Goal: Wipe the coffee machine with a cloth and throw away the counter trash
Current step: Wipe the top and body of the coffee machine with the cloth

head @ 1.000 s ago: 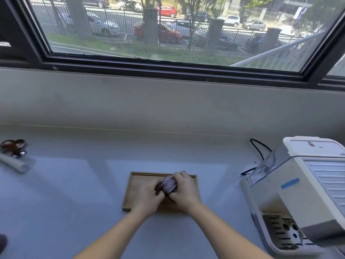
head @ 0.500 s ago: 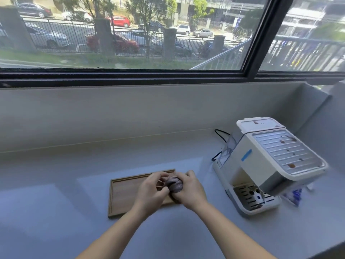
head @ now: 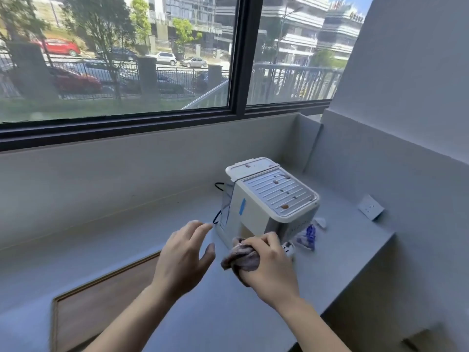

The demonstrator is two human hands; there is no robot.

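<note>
A white coffee machine (head: 269, 199) stands on the grey counter (head: 127, 240), its ribbed top tray spotted with brown stains. My right hand (head: 271, 265) is shut on a bunched grey-purple cloth (head: 241, 255), held just in front of the machine's lower front. My left hand (head: 185, 255) hovers open beside it, fingers spread, left of the machine. Crumpled blue-and-white wrapper trash (head: 307, 236) lies on the counter to the right of the machine, with a small white scrap (head: 320, 222) behind it.
A wooden tray (head: 101, 303) lies on the counter at the lower left. A black cable (head: 218, 185) runs behind the machine. A wall socket (head: 371, 207) sits on the right wall. The counter ends at a front edge on the right.
My view has swung right, toward the machine. Both hands left the wooden tray; the left hand let go of the cloth and opened, while the right carried it up to the machine's front.
</note>
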